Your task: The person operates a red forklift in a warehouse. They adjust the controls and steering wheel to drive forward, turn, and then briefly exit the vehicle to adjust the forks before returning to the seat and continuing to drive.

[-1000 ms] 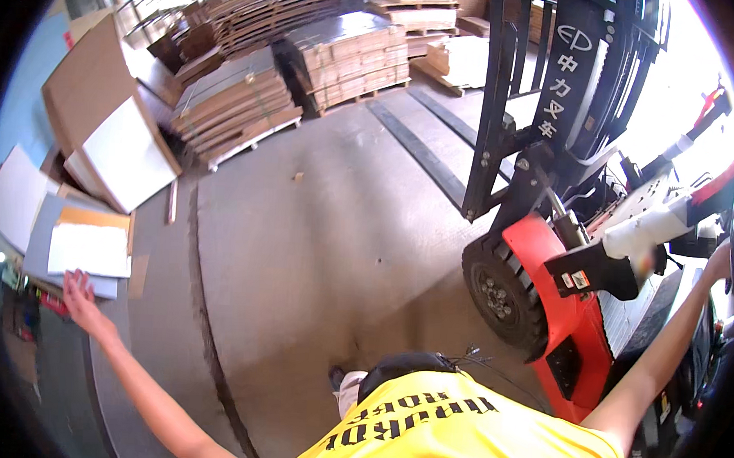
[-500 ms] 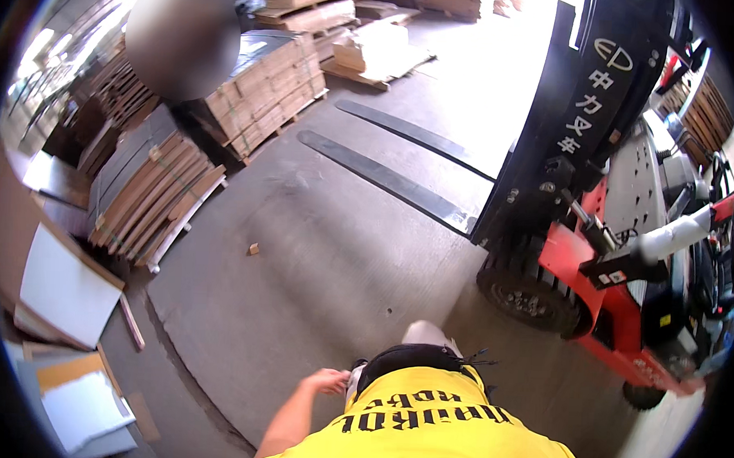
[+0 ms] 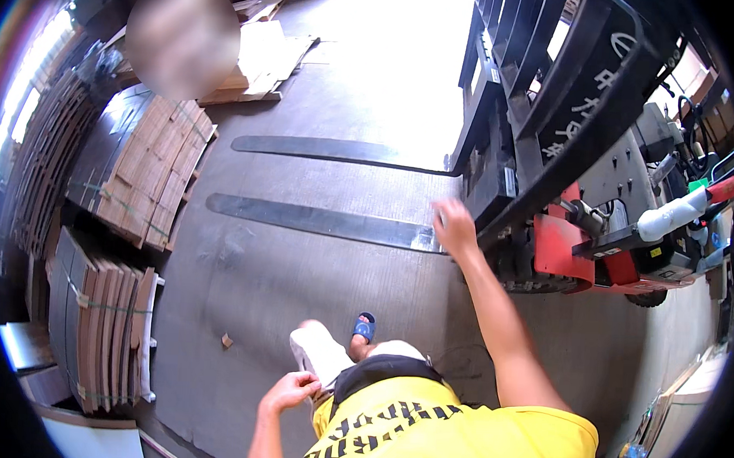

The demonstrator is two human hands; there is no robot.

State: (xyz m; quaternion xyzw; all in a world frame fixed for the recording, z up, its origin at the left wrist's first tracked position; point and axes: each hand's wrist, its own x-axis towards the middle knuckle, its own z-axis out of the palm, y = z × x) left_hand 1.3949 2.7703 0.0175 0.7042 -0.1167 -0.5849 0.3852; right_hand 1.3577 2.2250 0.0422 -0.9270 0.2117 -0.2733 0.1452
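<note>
On the concrete floor [image 3: 315, 284] beside a red forklift [image 3: 596, 239], the right hand [image 3: 455, 226] reaches with fingers apart toward the near fork [image 3: 318, 220]; the left hand [image 3: 290, 389] curls loosely, empty, at the waist for balance.

Forklift forks [image 3: 326, 221]: dark worn steel, dull sheen | forklift body [image 3: 579, 246]: glossy red painted metal | floor [image 3: 315, 284]: matt, rough grey concrete | stacked cardboard sheets [image 3: 152, 175]: matt brown, strapped | shirt [image 3: 456, 433]: yellow cloth

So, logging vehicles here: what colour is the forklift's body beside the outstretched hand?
Red forklift body with a black mast; head view.
</note>
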